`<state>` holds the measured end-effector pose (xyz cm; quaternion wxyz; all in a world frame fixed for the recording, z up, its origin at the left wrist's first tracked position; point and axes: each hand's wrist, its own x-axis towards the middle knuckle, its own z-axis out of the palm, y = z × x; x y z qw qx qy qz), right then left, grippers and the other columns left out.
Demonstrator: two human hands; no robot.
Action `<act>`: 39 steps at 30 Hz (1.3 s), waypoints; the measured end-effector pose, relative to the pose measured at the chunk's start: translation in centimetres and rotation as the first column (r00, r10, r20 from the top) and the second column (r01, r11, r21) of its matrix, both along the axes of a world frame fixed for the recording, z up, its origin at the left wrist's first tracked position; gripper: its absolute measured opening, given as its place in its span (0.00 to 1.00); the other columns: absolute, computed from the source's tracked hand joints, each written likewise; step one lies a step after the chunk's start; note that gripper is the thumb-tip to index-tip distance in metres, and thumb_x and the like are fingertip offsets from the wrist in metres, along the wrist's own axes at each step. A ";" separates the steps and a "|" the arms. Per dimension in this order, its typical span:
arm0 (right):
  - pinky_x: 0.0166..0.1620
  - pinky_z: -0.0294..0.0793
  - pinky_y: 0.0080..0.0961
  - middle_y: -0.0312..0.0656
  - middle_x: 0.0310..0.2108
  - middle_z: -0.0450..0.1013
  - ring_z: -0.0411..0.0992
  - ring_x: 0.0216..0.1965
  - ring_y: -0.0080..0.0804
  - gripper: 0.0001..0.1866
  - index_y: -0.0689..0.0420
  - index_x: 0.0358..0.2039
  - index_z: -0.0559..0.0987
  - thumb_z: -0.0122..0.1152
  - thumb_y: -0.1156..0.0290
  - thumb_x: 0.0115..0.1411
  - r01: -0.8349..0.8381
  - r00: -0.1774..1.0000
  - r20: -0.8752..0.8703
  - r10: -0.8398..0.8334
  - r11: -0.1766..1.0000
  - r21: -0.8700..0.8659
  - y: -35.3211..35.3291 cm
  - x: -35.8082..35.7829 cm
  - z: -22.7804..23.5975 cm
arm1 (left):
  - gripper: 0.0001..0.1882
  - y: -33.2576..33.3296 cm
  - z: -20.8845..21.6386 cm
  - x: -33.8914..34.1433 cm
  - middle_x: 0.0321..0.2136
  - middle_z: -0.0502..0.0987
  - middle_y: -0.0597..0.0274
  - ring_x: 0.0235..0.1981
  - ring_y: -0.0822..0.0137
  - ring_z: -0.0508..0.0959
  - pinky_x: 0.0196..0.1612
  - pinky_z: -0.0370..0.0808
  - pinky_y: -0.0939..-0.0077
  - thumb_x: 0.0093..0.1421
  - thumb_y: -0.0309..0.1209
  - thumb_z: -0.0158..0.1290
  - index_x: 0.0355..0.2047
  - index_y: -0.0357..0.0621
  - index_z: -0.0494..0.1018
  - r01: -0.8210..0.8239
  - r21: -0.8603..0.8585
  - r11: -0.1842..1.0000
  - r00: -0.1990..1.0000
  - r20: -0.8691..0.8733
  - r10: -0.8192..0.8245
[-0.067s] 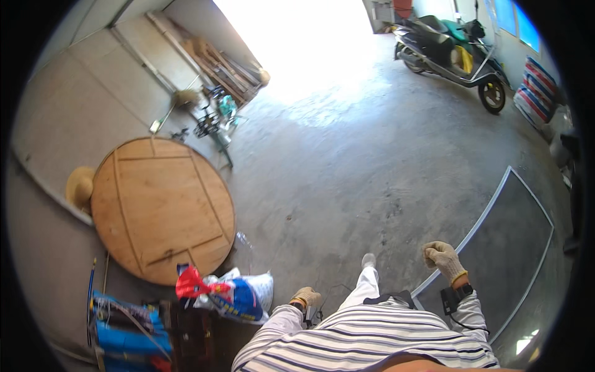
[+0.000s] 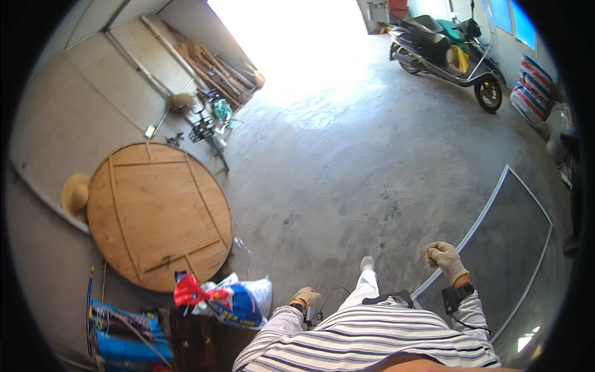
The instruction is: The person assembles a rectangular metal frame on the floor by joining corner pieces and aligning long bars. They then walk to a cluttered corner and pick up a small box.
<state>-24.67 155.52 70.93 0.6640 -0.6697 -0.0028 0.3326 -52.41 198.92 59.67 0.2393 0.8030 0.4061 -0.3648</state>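
My right hand (image 2: 445,259), in a beige knitted glove, is curled into a fist at the pale metal edge of a large dark mesh window screen (image 2: 508,248). The frame passes beneath the fist, which appears to grip it. At my lower left, my gloved left hand (image 2: 306,297) hangs low with its fingers curled; what they hold, if anything, is hidden. Thin dark lines show on the floor side of it. Nearest to that hand stands a white and blue sack (image 2: 251,301) with a red bag (image 2: 191,291) on top. My white shoe (image 2: 367,263) points forward.
A round wooden tabletop (image 2: 161,217) leans at the left wall by a straw hat (image 2: 75,193). Beyond it are a bicycle (image 2: 211,130) and stacked planks (image 2: 220,71). Scooters (image 2: 434,49) and a striped bag (image 2: 533,90) stand far right. Ahead is a bright doorway (image 2: 297,43).
The room's contents have shifted slightly left in view, and the near-left things also slightly down. My hands and the screen keep nearly the same place relative to my body.
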 end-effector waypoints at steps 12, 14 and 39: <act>0.21 0.74 0.41 0.47 0.17 0.72 0.71 0.16 0.41 0.08 0.60 0.20 0.74 0.55 0.73 0.55 0.127 0.921 -0.297 -0.251 0.916 -0.381 -0.2 16.1 -14.3 | 0.25 16.7 -0.6 20.7 0.46 0.83 0.46 0.53 0.49 0.80 0.58 0.73 0.61 0.56 0.48 0.52 0.43 0.42 0.84 -0.007 -0.012 1.000 1.000 -0.017 0.007; 0.28 0.80 0.46 0.53 0.22 0.77 0.78 0.22 0.48 0.08 0.65 0.25 0.79 0.57 0.73 0.52 0.102 0.900 -0.331 -0.285 0.874 -0.475 -0.1 15.9 -15.9 | 0.25 18.0 -0.8 23.3 0.46 0.83 0.46 0.53 0.48 0.80 0.58 0.73 0.61 0.57 0.48 0.49 0.43 0.43 0.83 0.053 0.002 0.999 0.999 0.007 -0.053; 0.15 0.53 0.23 0.28 0.17 0.60 0.55 0.13 0.18 0.11 0.51 0.26 0.72 0.55 0.74 0.69 0.267 0.935 -0.263 -0.236 0.960 0.088 21.3 78.7 -6.7 | 0.27 25.7 2.5 72.6 0.42 0.85 0.53 0.49 0.51 0.82 0.54 0.75 0.55 0.65 0.49 0.41 0.37 0.45 0.85 -0.129 0.288 0.949 0.992 0.041 0.122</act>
